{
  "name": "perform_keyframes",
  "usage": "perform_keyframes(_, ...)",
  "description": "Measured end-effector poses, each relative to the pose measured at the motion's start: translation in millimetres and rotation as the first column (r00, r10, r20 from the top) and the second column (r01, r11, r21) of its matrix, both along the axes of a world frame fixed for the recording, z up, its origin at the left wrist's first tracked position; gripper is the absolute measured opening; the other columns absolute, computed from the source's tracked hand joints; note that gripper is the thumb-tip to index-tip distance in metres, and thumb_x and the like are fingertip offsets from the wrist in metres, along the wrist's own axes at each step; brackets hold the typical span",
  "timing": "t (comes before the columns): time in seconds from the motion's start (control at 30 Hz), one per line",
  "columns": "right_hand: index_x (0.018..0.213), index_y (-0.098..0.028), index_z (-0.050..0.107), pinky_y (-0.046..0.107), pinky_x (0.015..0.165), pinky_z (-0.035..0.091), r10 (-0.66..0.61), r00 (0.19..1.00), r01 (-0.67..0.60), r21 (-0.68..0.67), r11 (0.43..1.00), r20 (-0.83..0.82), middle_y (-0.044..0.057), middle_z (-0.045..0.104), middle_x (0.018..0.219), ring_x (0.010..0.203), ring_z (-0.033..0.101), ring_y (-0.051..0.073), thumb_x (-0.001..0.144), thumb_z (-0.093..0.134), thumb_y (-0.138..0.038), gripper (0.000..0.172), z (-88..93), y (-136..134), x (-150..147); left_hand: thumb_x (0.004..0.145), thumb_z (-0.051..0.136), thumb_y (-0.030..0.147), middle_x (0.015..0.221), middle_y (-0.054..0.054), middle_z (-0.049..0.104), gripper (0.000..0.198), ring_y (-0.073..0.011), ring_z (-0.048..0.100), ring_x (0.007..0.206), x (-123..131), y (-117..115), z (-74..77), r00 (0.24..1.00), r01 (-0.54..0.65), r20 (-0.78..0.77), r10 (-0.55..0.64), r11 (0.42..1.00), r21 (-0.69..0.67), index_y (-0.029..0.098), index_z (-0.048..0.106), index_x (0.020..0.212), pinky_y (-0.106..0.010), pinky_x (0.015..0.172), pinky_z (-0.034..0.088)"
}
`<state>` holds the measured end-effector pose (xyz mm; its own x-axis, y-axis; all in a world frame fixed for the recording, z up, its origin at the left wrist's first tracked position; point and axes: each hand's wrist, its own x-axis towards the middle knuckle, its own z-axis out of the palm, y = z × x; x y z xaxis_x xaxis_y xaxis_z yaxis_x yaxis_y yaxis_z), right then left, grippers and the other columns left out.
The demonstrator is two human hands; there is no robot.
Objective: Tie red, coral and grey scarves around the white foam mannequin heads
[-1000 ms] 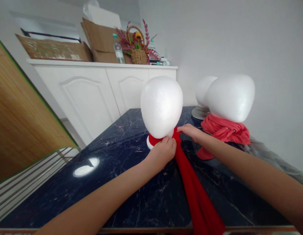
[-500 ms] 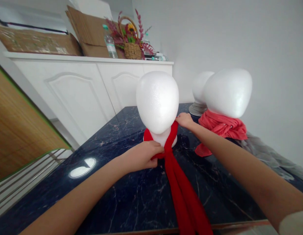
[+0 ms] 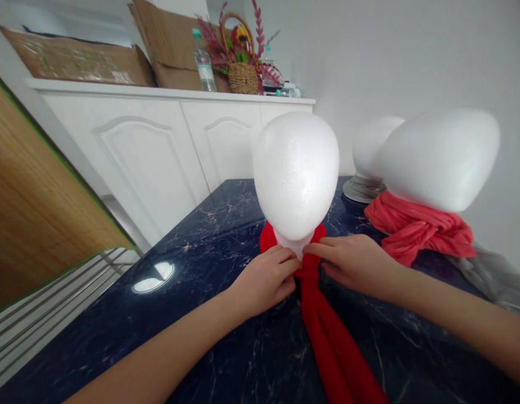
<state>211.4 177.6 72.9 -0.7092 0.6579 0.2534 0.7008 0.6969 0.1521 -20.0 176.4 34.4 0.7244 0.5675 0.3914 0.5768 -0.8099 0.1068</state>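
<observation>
A white foam mannequin head (image 3: 297, 174) stands upright on the dark marbled table (image 3: 192, 241). Round its neck lies a red scarf (image 3: 322, 325), its two long ends hanging together toward me over the table's front. At the front of the neck, my left hand (image 3: 268, 280) is closed on the scarf, fingers bent over the red cloth. Just to its right, my right hand (image 3: 356, 264) grips the scarf near the neck, with thumb and fingers on either side of the cloth. The fingertips of both hands are partly hidden by cloth.
To the right, another foam head (image 3: 440, 157) wears a coral scarf (image 3: 423, 227); behind it is a third head (image 3: 371, 146) with grey cloth at its neck. A white cabinet (image 3: 137, 151) carries cardboard boxes, a bottle (image 3: 205, 64) and a flower basket (image 3: 243, 77).
My right hand has moved from the scarf beside the neck to the front, close to my left hand. My left hand keeps its hold. The view has shifted slightly left and nearer.
</observation>
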Motion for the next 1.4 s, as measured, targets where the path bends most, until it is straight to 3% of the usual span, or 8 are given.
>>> perform_keyframes(0.17, 0.104, -0.021, 0.064, 0.029, 0.059, 0.032, 0.054, 0.997, -0.055, 0.022, 0.998, 0.049, 0.004, 0.072, 0.093, 0.078, 0.067, 0.019, 0.090, 0.056, -0.013, 0.018, -15.7, 12.5, 1.6, 0.083, 0.053, 0.011, 0.102, -0.007, 0.066, 0.022, -0.0211, 0.060, 0.099, -3.9, -1.9, 5.8, 1.000, -0.001, -0.028, -0.001, 0.997, -0.076, 0.016, 0.067, 0.099, -0.031, 0.087, 0.049)
perform_keyframes(0.53, 0.099, -0.024, 0.068, 0.029, 0.063, 0.035, -0.013, 1.000, 0.011, 0.087, 0.996, 0.012, 0.003, 0.071, 0.090, 0.081, 0.065, 0.020, 0.092, 0.052, -0.020, 0.018, -7.8, 38.9, 39.8, 0.074, 0.051, 0.006, 0.081, 0.002, 0.060, 0.016, -0.0126, 0.055, 0.073, -39.4, 2.4, 48.2, 0.984, -0.032, -0.169, -0.047, 0.899, -0.438, 0.018, 0.062, 0.074, -0.023, 0.067, 0.040)
perform_keyframes(0.7, 0.103, -0.023, 0.066, 0.028, 0.064, 0.037, -0.074, 0.997, 0.074, 0.108, 0.991, -0.006, 0.003, 0.072, 0.098, 0.087, 0.067, 0.021, 0.095, 0.048, -0.021, 0.020, -4.8, 44.2, 51.0, 0.074, 0.055, 0.010, 0.080, 0.003, 0.059, 0.015, -0.0114, 0.053, 0.070, -52.3, 6.9, 55.3, 0.981, -0.090, -0.194, 0.003, 0.893, -0.441, 0.019, 0.066, 0.079, -0.023, 0.065, 0.037)
perform_keyframes(0.83, 0.112, -0.023, 0.063, 0.027, 0.056, 0.032, -0.116, 0.993, 0.115, 0.064, 0.991, 0.018, 0.001, 0.072, 0.088, 0.074, 0.067, 0.019, 0.090, 0.057, -0.025, 0.023, -1.4, 22.7, 34.2, 0.073, 0.056, 0.008, 0.088, 0.003, 0.063, 0.021, -0.0120, 0.057, 0.078, -47.4, 7.1, 53.6, 0.989, -0.069, -0.147, 0.008, 0.908, -0.413, 0.020, 0.067, 0.086, -0.022, 0.071, 0.039)
perform_keyframes(0.97, 0.129, -0.023, 0.055, 0.027, 0.058, 0.034, 0.052, 0.998, -0.053, -0.023, 0.998, -0.040, 0.000, 0.073, 0.094, 0.078, 0.069, 0.019, 0.087, 0.066, -0.034, 0.044, -12.3, -2.5, 1.5, 0.077, 0.056, 0.008, 0.094, 0.000, 0.064, 0.021, -0.0137, 0.059, 0.085, -33.5, 0.2, 47.5, 0.998, -0.018, -0.068, -0.010, 0.921, -0.389, 0.018, 0.068, 0.091, -0.023, 0.076, 0.041)
perform_keyframes(1.1, 0.110, -0.019, 0.064, 0.028, 0.059, 0.033, 0.091, 0.996, -0.090, -0.028, 0.996, 0.019, 0.001, 0.074, 0.091, 0.080, 0.070, 0.019, 0.094, 0.056, -0.021, 0.018, -20.9, -5.8, -15.3, 0.078, 0.056, 0.008, 0.095, -0.001, 0.065, 0.021, -0.0143, 0.060, 0.086, -26.3, -4.1, 44.0, 0.998, 0.014, -0.047, -0.032, 0.934, -0.357, 0.017, 0.068, 0.093, -0.023, 0.078, 0.042)
perform_keyframes(1.27, 0.099, -0.019, 0.066, 0.028, 0.055, 0.028, -0.032, 0.998, 0.025, 0.128, 0.991, 0.055, 0.002, 0.073, 0.087, 0.071, 0.068, 0.019, 0.096, 0.052, -0.022, 0.014, -9.1, 6.0, 7.2, 0.079, 0.056, 0.012, 0.091, 0.000, 0.065, 0.017, -0.0149, 0.060, 0.083, -44.2, 5.1, 52.6, 0.997, -0.013, -0.077, -0.018, 0.923, -0.384, 0.019, 0.068, 0.089, -0.024, 0.075, 0.041)
perform_keyframes(1.4, 0.100, -0.022, 0.067, 0.026, 0.056, 0.030, -0.069, 0.997, 0.073, 0.194, 0.978, -0.023, 0.002, 0.073, 0.085, 0.071, 0.066, 0.018, 0.099, 0.047, -0.028, 0.020, -0.9, 12.7, 34.5, 0.076, 0.055, 0.015, 0.085, 0.001, 0.064, 0.014, -0.0144, 0.059, 0.078, -71.9, 17.2, 59.2, 0.989, -0.126, -0.122, 0.081, 0.897, -0.424, 0.019, 0.067, 0.081, -0.024, 0.071, 0.040)
